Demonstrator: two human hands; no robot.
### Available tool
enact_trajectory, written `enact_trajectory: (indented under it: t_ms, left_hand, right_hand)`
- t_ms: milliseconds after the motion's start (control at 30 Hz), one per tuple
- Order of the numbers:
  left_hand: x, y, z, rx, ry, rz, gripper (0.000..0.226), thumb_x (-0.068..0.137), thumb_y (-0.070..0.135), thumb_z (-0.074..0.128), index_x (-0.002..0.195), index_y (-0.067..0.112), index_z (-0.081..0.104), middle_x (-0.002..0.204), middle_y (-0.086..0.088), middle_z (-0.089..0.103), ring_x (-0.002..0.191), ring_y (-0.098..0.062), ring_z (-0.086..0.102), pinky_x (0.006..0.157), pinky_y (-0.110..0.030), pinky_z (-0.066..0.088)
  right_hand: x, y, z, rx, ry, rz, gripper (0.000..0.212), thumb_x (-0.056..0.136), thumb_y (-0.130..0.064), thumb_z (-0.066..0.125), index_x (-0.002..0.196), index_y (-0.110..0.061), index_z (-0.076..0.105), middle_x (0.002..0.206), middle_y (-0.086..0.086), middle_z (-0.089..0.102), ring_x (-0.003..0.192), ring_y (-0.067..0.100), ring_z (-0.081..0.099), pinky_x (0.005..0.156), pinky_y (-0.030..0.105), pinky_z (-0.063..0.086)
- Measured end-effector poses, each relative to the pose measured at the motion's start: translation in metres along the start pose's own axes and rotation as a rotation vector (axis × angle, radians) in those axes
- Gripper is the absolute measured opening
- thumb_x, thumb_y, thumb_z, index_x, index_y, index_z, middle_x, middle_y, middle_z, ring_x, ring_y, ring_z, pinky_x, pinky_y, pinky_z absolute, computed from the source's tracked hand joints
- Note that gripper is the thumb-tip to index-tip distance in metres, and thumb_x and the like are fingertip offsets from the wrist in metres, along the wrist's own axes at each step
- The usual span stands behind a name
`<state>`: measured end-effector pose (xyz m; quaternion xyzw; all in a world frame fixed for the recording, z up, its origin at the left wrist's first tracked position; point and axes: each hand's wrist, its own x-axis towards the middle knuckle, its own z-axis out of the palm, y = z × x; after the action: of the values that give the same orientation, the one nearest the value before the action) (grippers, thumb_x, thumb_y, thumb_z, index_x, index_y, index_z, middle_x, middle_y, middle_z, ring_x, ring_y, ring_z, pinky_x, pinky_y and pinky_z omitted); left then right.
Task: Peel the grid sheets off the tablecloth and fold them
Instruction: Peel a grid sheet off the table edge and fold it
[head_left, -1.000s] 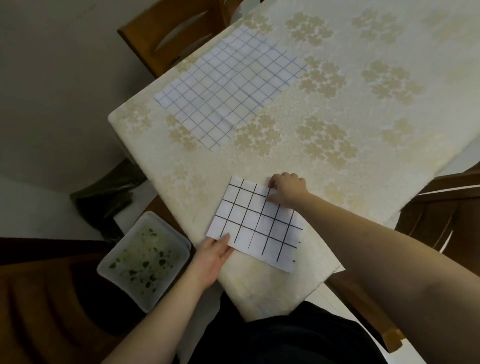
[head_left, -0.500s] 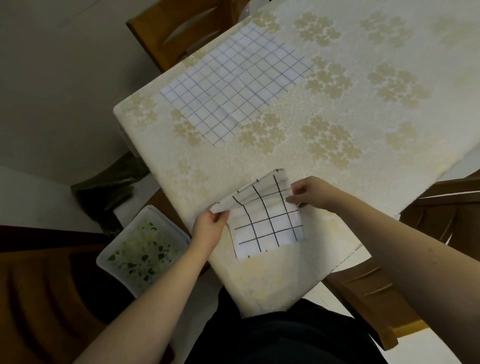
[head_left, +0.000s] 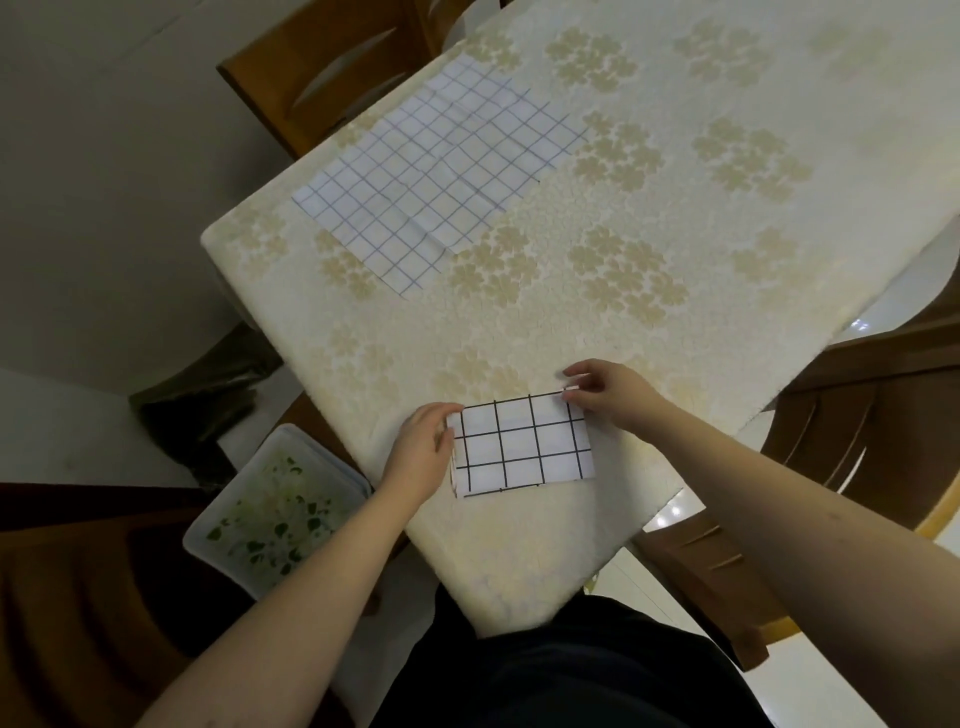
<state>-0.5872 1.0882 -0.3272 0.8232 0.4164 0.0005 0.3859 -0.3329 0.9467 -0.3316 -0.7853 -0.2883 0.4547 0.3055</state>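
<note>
A small white sheet with a bold black grid (head_left: 522, 447) lies folded in half near the table's front corner, on the cream floral tablecloth (head_left: 649, 322). My left hand (head_left: 423, 449) grips its left edge, thumb on top. My right hand (head_left: 608, 392) pinches the upper right corner of the folded sheet. A larger sheet with a thin blue grid (head_left: 441, 174) lies flat on the cloth at the far left of the table, creased, with neither hand near it.
A wooden chair (head_left: 332, 67) stands behind the far left table edge, and another (head_left: 883, 415) sits at the right. On a dark seat to my lower left rests a lidded plastic box with green bits (head_left: 270, 512). A dark bag (head_left: 208, 395) lies beside it.
The black-grid sheet lay flat, then I lifted its near edge and folded it over. It now lies doubled, with both hands holding its ends.
</note>
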Motion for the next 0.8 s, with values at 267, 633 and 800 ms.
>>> enact_trajectory:
  t_ms: [267,633,800]
  left_hand:
    - [0.023,0.025,0.0,0.276,-0.145,0.086,0.057,0.093,0.031,0.064,0.145,0.023,0.043,0.148,0.001,0.045,0.135,-0.019,0.041,0.112,-0.032,0.032]
    - [0.008,0.038,-0.025,-0.495,-0.174,-0.244,0.013,0.086,0.028,0.074,0.094,0.018,0.071,0.087,0.001,0.07,0.089,-0.013,0.064,0.083,-0.023,0.049]
    - [-0.023,0.046,-0.017,-1.021,-0.027,-0.553,0.031,0.097,0.035,0.058,0.115,0.012,0.067,0.105,-0.011,0.074,0.095,-0.025,0.071,0.073,-0.038,0.058]
  right_hand:
    - [-0.012,-0.008,0.01,-0.042,-0.001,-0.035,0.023,0.081,-0.024,0.078,0.1,-0.015,0.071,0.071,0.002,0.049,0.065,0.015,0.048,0.062,0.027,0.039]
    - [-0.056,0.014,-0.004,0.247,-0.257,0.034,0.031,0.082,-0.033,0.077,0.089,-0.005,0.067,0.086,0.035,0.056,0.079,0.026,0.063,0.083,0.028,0.056]
    - [-0.073,0.005,0.004,0.472,-0.213,0.063,0.021,0.093,-0.021,0.064,0.081,-0.006,0.056,0.077,0.013,0.06,0.072,0.023,0.061,0.077,0.033,0.058]
